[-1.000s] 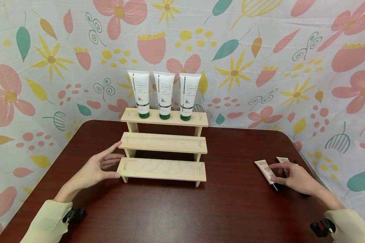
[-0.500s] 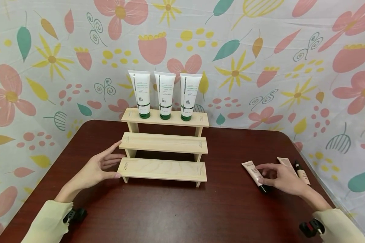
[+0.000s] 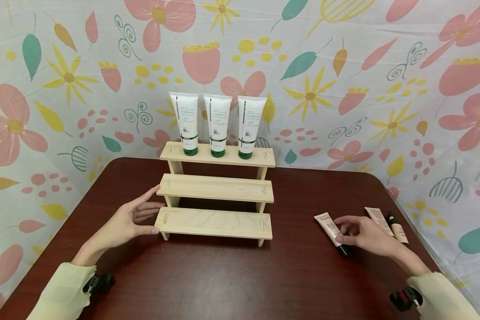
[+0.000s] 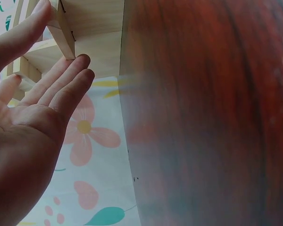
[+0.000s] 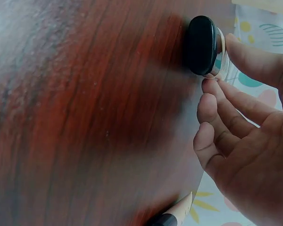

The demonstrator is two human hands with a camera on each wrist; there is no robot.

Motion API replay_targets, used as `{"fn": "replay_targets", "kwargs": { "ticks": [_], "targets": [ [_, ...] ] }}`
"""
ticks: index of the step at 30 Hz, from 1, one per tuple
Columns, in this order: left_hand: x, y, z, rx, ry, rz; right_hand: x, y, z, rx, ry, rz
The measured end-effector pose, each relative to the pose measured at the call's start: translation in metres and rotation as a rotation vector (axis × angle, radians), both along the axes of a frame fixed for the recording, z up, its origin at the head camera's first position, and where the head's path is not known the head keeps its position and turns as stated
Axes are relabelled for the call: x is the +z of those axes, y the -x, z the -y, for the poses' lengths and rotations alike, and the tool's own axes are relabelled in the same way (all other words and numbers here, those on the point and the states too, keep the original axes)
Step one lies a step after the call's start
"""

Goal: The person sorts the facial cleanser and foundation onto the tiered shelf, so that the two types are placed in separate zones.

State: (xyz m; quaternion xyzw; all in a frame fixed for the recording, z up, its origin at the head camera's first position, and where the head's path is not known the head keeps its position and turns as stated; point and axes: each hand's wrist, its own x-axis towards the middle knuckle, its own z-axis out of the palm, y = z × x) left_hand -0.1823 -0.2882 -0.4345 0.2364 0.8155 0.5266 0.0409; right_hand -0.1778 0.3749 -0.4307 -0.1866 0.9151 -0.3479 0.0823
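Observation:
A wooden three-step display stand point(image 3: 215, 188) stands on the dark table. My left hand point(image 3: 122, 224) lies against its left side with straight fingers, the index at the middle step and the thumb at the lowest. In the left wrist view, the fingertips of that hand point(image 4: 33, 122) reach the stand's upright point(image 4: 60, 28). To the right, my right hand point(image 3: 366, 233) pinches a pale pink BB cream tube point(image 3: 327, 226) between thumb and fingers, its black cap pointing toward me. The right wrist view shows the cap point(image 5: 202, 45) end-on, with the thumb and fingers on either side of the tube.
Three white tubes with green caps, the middle one point(image 3: 218, 120) among them, stand upright on the top step. Another pink tube point(image 3: 378, 218) and a small black-capped bottle point(image 3: 398, 230) lie right of my right hand. A floral cloth point(image 3: 312, 53) hangs behind the table.
My right hand has moved left with the BB cream tube, away from the other pink tube and the bottle, which now show more. The left hand keeps its place at the stand.

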Motion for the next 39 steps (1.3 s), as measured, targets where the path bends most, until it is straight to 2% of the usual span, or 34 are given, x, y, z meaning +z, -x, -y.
{"fn": "replay_targets", "kwargs": {
  "ticks": [9, 21, 28, 34, 39],
  "targets": [
    [0.002, -0.001, 0.000, 0.000, -0.002, 0.004, 0.006, 0.005, 0.005, 0.052, -0.015, 0.061],
    [0.000, 0.000, 0.000, 0.000, -0.001, 0.000, 0.010, 0.008, 0.014, 0.084, -0.047, 0.059],
    [-0.001, 0.000, 0.001, 0.000, 0.002, 0.003, 0.010, 0.007, 0.018, 0.067, -0.066, 0.079],
    [-0.001, 0.000, 0.001, -0.001, 0.001, 0.002, 0.016, 0.003, 0.023, 0.033, -0.076, -0.009],
    [0.000, 0.000, 0.001, 0.002, 0.002, 0.000, 0.028, 0.000, 0.034, -0.039, -0.062, -0.105]
  ]
}}
